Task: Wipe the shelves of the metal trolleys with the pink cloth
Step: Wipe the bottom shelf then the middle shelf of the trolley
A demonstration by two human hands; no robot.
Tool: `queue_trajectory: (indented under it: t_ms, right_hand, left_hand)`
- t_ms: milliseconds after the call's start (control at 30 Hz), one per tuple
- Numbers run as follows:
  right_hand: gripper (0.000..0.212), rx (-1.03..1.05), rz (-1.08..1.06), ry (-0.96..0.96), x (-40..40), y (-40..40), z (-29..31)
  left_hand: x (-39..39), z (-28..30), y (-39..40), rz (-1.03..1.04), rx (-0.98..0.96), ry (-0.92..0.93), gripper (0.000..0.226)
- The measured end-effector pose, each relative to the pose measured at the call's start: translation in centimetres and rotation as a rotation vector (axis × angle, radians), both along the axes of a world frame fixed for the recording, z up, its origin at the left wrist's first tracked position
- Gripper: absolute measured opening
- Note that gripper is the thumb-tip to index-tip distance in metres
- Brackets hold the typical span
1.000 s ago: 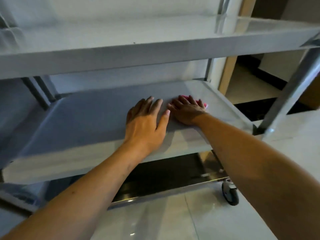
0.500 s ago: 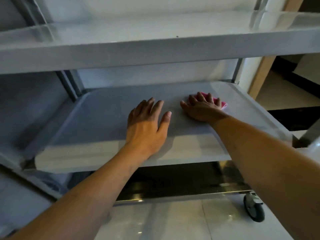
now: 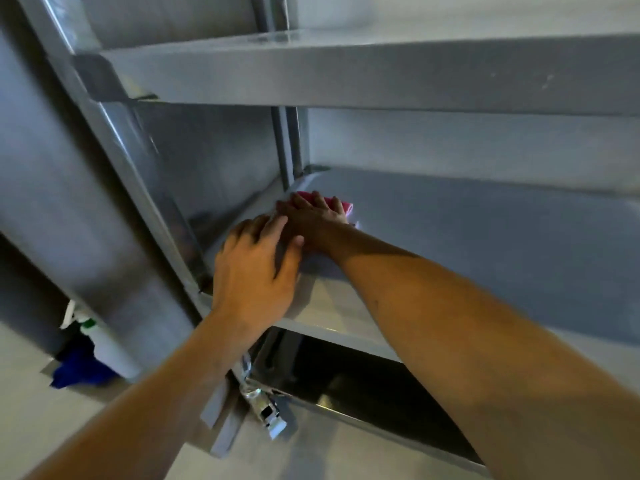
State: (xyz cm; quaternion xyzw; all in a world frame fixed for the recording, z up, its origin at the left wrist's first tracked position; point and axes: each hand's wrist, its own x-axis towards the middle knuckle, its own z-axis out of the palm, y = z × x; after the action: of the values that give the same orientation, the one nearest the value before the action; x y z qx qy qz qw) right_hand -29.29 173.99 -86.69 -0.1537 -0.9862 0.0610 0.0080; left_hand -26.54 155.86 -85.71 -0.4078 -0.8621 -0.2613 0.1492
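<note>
A grey metal trolley fills the view, with a top shelf (image 3: 381, 74), a middle shelf (image 3: 485, 237) and a dark bottom shelf (image 3: 363, 386). My right hand (image 3: 311, 216) presses the pink cloth (image 3: 341, 204) flat on the middle shelf near its far left corner; only the cloth's far edge shows past the fingers. My left hand (image 3: 256, 271) lies flat, palm down, on the front left part of the same shelf, fingers together, just short of the right hand.
The trolley's left front post (image 3: 145, 188) stands close beside my left hand. A second metal trolley (image 3: 45, 168) sits to the left. Beside it on the pale tiled floor are a white spray bottle (image 3: 104, 344) and a blue cloth (image 3: 79, 368).
My right hand has slid the pink cloth leftwards from the right part of the middle shelf to its far left corner. The view has swung right and closer; the left hand stays flat on the shelf.
</note>
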Motion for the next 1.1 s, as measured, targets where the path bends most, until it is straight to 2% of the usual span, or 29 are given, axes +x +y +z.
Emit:
queue_trajectory:
  t_ms: [167,333,533,733,800,933,1100]
  right_hand:
    - [0.057,0.017,-0.003,-0.016,-1.6,2.9,0.5]
    - [0.058,-0.072,-0.227,0.031,2.2,8.4,0.5]
    - [0.059,-0.135,-0.512,-0.012,14.8,17.1,1.5]
    - [0.061,-0.067,-0.887,-0.039,31.8,24.5,1.0]
    - [0.063,-0.051,-0.987,-0.052,35.2,25.8,0.6]
    - [0.062,-0.056,-1.051,-0.057,35.0,25.8,0.4]
    - [0.062,-0.096,-0.871,-0.027,27.7,22.7,1.2]
  left_hand:
    - [-1.1,0.2,-0.1,0.040,-0.018,0.005,0.056]
    - [-0.5,0.6,1.0,0.034,-0.065,0.010,0.063]
    - [3.9,0.7,5.5,-0.126,-0.049,-0.072,0.058]
    - [8.3,1.7,9.4,-0.251,-0.058,-0.008,0.062]
    - [9.1,2.1,10.3,-0.282,-0.061,0.000,0.064]
    - [10.2,2.0,11.1,-0.323,-0.053,-0.011,0.056]
    - [9.1,1.7,9.4,-0.321,-0.039,0.008,0.057]
